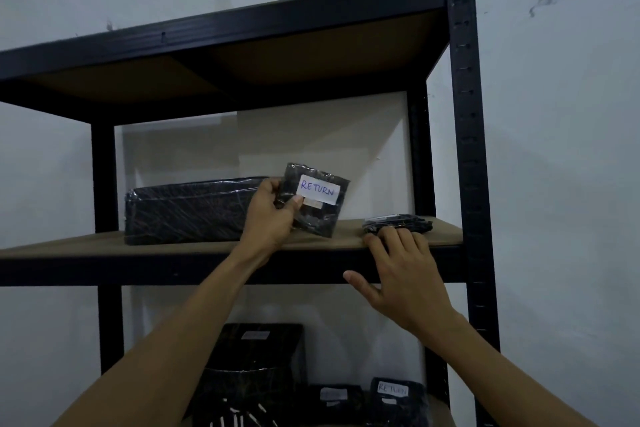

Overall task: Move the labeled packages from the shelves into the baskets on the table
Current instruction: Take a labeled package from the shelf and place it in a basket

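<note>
My left hand point(272, 213) holds a small black plastic-wrapped package point(317, 211) upright above the middle shelf point(69, 248); its white label reads RETURN. My right hand point(398, 265) reaches to the shelf's front edge, fingers resting on a flat black package point(398, 220) that lies there, thumb spread below the edge. A long black wrapped package point(187, 210) lies on the same shelf to the left. On the shelf below stand more black packages, one tall point(256, 371) and two small with white labels, one point(334, 399) unreadable and the other point(394, 395) reading RETURN. No baskets are in view.
The dark metal shelving rack has a right upright post point(465, 149) and an upper shelf point(221, 31) overhead. A pale wall point(561, 149) lies behind and to the right of the rack.
</note>
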